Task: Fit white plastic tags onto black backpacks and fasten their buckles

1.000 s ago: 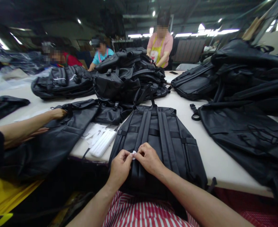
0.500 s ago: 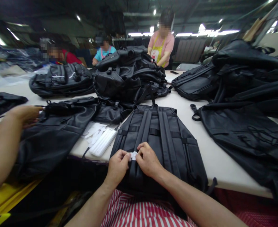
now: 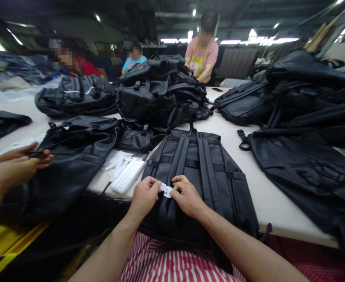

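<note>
A black backpack [image 3: 207, 172] lies straps-up on the white table [image 3: 257, 184] in front of me, its lower end hanging over the edge onto my lap. Over its lower part my left hand [image 3: 144, 196] and my right hand [image 3: 185, 196] both pinch a small white tag [image 3: 166, 190] between thumb and fingers. Each hand grips one end of the tag. A stack of white tags [image 3: 127, 176] lies on the table just left of the backpack.
A co-worker's hands [image 3: 16, 166] at the left hold a small dark part beside another black bag [image 3: 72, 156]. Piles of black backpacks [image 3: 160, 94] fill the middle and right [image 3: 307, 102]. Three people work at the far side.
My hands have drawn a little apart, so more of the white tag shows between them. The co-worker's arm at the left pulled back toward the table's near edge and both their hands came together.
</note>
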Tool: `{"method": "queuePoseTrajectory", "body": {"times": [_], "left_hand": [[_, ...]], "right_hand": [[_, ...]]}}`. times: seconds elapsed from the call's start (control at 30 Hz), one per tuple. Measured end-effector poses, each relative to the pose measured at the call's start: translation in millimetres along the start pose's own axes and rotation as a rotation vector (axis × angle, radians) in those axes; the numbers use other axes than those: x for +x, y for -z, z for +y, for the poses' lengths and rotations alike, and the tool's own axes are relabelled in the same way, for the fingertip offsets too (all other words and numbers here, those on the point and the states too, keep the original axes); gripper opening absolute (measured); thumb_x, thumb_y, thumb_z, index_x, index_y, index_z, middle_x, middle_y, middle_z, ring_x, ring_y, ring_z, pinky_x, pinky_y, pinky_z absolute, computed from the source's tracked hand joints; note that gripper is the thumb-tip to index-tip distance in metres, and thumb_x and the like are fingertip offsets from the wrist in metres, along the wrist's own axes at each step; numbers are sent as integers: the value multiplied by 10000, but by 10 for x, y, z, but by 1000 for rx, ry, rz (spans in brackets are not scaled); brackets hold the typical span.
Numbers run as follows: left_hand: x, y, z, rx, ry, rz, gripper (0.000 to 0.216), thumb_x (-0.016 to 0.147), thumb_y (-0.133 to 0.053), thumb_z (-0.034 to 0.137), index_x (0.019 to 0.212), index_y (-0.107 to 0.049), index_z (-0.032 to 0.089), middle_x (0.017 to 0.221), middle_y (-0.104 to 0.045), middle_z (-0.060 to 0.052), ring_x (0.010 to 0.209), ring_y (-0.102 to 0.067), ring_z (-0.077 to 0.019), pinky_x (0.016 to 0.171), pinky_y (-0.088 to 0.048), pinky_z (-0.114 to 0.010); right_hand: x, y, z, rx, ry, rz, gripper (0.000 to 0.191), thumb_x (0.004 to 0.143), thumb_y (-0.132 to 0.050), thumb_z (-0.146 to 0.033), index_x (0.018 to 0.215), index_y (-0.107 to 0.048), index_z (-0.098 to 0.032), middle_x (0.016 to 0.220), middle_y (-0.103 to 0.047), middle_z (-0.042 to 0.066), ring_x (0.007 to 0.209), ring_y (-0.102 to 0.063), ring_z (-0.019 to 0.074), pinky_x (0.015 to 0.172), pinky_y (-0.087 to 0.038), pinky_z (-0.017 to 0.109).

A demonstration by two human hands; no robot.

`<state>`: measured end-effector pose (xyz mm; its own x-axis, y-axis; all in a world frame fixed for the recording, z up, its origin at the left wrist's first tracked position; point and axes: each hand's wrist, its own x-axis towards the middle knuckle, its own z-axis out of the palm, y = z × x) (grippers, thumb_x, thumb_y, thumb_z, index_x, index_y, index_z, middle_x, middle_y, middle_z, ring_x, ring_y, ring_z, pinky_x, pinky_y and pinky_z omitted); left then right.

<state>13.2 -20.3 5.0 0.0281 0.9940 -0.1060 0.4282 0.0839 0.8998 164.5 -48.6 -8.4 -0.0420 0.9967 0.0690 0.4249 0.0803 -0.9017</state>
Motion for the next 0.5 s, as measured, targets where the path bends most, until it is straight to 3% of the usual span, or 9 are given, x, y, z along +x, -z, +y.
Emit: {"method": "queuePoseTrajectory", "body": {"times": [0.2,0.5], "left_hand": [[16,48,-52,6,63,-103,206,716,-538,355,617,-541,174,391,-505,51,363,-457,-101,414,-334,-202],[36,85,-6,30,82,-84,204,707,-533,357,616,-533,174,426,-532,45,365,-456,-93,416,-341,-202]], "right_hand": [[4,22,12,-5,10,-6,191,720,-540,-117,537,-519,-168,1001,-528,41,943,-526,141,817,-403,273],[59,-48,1,-92,16,40,158,700,-545,-131,549,-520,-172,968,-531,41,930,-529,150,824,-396,280]]}}
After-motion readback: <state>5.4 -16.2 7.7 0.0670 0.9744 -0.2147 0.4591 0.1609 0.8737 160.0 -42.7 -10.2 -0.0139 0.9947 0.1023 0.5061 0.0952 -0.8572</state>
